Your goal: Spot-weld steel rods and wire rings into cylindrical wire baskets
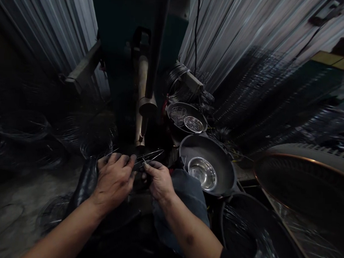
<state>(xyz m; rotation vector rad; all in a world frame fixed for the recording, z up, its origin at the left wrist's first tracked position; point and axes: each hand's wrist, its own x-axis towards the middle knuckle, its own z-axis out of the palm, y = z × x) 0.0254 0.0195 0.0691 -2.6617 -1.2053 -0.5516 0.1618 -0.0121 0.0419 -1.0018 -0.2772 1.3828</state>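
Observation:
My left hand (114, 177) is curled, fingers closed over a bundle of thin metal wires (152, 155) that stick out to the right past my knuckles. Close beside it, my right hand (158, 178) pinches one end of those wires between thumb and fingertips. Both hands sit just below the copper-coloured electrode arm (142, 101) of a dark green machine (130, 37). The spot under my hands is too dark to make out.
A dark pan (221, 157) holding a shiny steel bowl (203, 172) stands right of my hands; behind it another pan (172, 108) holds a small steel dish (193, 124). Stacked wire racks (263, 90) and a large round basin (299, 186) lie right. Wire coils (19, 125) lie left.

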